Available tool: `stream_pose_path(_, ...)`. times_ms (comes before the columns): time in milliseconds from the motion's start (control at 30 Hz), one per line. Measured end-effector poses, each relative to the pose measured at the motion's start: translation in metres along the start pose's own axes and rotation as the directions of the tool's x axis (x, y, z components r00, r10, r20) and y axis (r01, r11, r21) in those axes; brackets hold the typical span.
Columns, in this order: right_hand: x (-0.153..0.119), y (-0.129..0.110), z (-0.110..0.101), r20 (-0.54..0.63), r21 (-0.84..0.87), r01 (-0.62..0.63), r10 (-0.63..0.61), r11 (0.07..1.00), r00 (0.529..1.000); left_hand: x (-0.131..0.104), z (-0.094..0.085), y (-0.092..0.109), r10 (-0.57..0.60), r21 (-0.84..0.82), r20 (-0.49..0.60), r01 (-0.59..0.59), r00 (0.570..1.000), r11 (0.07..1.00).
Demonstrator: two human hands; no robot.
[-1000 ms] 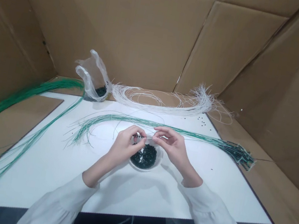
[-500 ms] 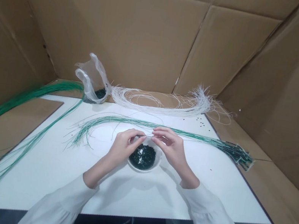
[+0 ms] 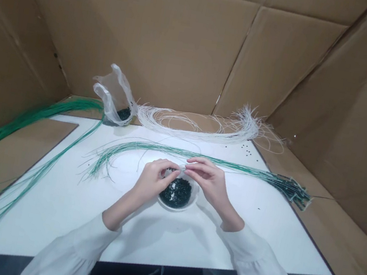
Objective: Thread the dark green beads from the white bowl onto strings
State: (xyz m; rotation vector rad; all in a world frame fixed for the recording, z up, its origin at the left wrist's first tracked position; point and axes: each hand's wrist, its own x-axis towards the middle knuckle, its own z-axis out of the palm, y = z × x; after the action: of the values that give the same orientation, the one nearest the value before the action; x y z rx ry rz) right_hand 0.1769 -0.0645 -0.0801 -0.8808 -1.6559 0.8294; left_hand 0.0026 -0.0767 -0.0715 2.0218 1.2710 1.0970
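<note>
Above a white bowl (image 3: 191,200) of small dark green beads (image 3: 178,192), my two hands meet fingertip to fingertip. My left hand (image 3: 155,177) is closed in a pinch, thumb against fingers, on a thin strand (image 3: 182,169). A short pale piece of that strand shows between the hands. My right hand (image 3: 209,182) pinches the strand's other side with thumb and index finger. The beads, if any, in the fingers are too small to make out. Just behind the hands lies a bundle of green strands (image 3: 167,149), its right end strung with dark beads (image 3: 292,192).
At the back left stands a clear plastic bag (image 3: 118,102) with dark beads inside. A coil of white strands (image 3: 191,134) lies along the back. More green strands (image 3: 34,118) run down the left side. Loose beads (image 3: 247,152) are scattered back right. Cardboard walls (image 3: 192,49) surround the table (image 3: 169,239).
My fingertips have drawn slightly closer together, and the right thumb and index finger have closed a little. The bowl, bundles and bag stay where they were.
</note>
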Motion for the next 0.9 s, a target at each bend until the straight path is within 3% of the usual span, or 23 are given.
stream_pose_path(133, 0.0025, 0.0007, -0.0014, 0.096, 0.034, -0.018, 0.014, 0.999, 0.995, -0.0003, 0.0002, -0.0004, -0.003, -0.009, 0.005, 0.003, 1.000, 1.000)
stream_pose_path(333, 0.0010, -0.0013, 0.0001, 0.125, 0.021, 0.017, -0.019, 1.000, 0.992, 0.0001, -0.0009, 0.0033, -0.003, -0.082, 0.039, 0.006, 0.999, 0.997)
stream_pose_path(900, 0.0063, 0.0007, -0.0093, 0.052, 0.157, -0.076, 0.069, 0.985, 0.996, 0.0023, -0.0038, 0.0031, -0.038, -0.105, 0.021, 0.040, 0.999, 0.994)
